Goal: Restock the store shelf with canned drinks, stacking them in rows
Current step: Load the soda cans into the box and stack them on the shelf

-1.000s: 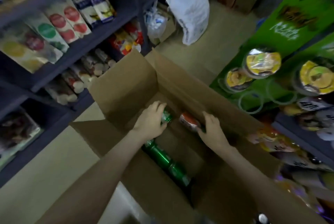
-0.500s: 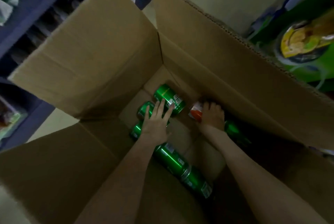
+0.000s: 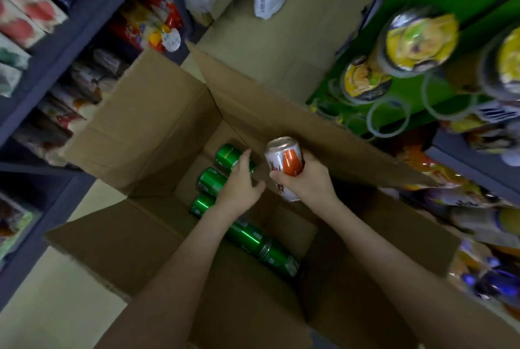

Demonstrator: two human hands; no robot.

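right hand grasps white can, centre | left hand on green can in box; grasp unclear

Cans inside box

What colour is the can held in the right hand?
The can is white with an orange patch; head view.

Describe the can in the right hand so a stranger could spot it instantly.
Find the big open cardboard box on the floor. Over its far side, the right hand grips a single can, silver top showing. It is white with an orange patch, unlike the green cans lying in the box.
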